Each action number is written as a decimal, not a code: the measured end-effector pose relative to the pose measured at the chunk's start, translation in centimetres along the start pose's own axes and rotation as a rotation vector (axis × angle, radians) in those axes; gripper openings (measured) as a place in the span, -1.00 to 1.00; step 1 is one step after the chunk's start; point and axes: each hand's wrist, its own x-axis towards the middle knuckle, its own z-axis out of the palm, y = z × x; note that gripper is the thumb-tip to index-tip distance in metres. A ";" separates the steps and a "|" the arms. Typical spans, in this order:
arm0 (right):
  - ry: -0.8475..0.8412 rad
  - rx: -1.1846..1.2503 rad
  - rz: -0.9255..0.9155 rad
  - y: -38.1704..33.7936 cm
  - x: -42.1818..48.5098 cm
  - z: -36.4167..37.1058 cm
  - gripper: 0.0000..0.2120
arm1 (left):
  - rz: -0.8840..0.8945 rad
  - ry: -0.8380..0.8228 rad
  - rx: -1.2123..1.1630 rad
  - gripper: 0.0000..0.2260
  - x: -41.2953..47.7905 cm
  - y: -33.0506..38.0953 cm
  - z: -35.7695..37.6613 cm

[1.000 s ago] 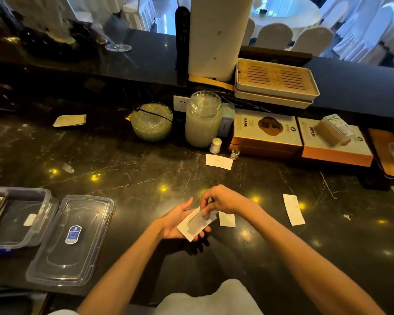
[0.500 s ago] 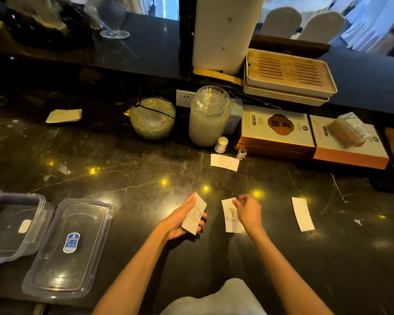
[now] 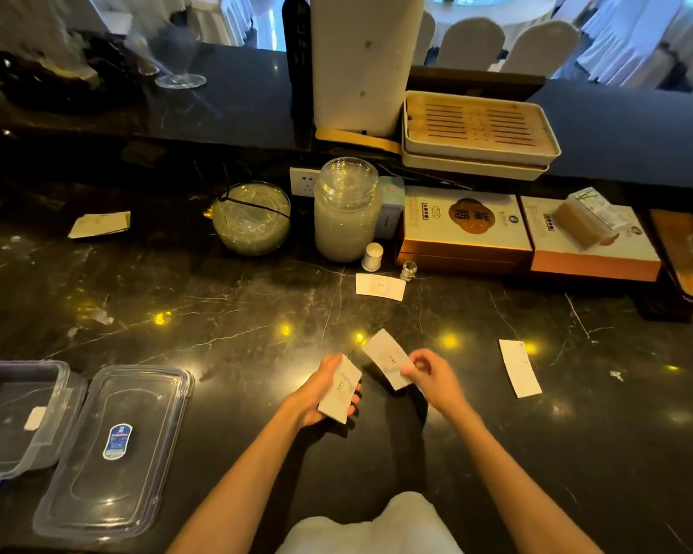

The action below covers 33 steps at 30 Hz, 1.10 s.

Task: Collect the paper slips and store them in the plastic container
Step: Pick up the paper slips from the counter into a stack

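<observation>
My left hand (image 3: pixel 317 397) grips a white paper slip (image 3: pixel 340 391) above the black marble counter. Just to its right, my right hand (image 3: pixel 431 375) pinches a second white slip (image 3: pixel 387 361) by its near end, lifted off the surface. Two more white slips lie flat: one (image 3: pixel 380 286) near the jars, one (image 3: pixel 519 367) to the right. A yellowish slip (image 3: pixel 100 225) rests far left. The clear plastic container (image 3: pixel 21 421) stands open at the left edge, its lid (image 3: pixel 115 449) beside it.
At the back stand a round glass bowl (image 3: pixel 251 217), a tall glass jar (image 3: pixel 345 209), a small white bottle (image 3: pixel 372 256) and two orange-and-white boxes (image 3: pixel 465 229). A stacked tray (image 3: pixel 479 133) sits on the raised ledge. A wooden board (image 3: pixel 681 253) lies far right.
My right hand has picked the second slip up off the counter and holds it next to the left hand's slip. One second ago both hands held one slip together.
</observation>
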 end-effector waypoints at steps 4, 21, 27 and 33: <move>-0.395 -0.352 -0.361 -4.6 0.3 -5.3 -0.93 | -0.031 -0.281 0.262 -0.34 -0.7 1.5 1.8; 0.163 -0.092 -0.159 3.6 2.2 -16.8 -0.64 | 0.080 -0.229 0.049 -0.51 1.8 -0.3 14.5; 0.292 -0.307 0.372 13.0 2.4 -18.2 -0.64 | 0.076 -0.197 -0.048 -0.63 3.0 -0.2 14.7; 0.246 -0.283 0.439 11.1 4.4 -15.7 -0.69 | 0.208 -0.009 0.002 -0.63 4.6 0.6 14.5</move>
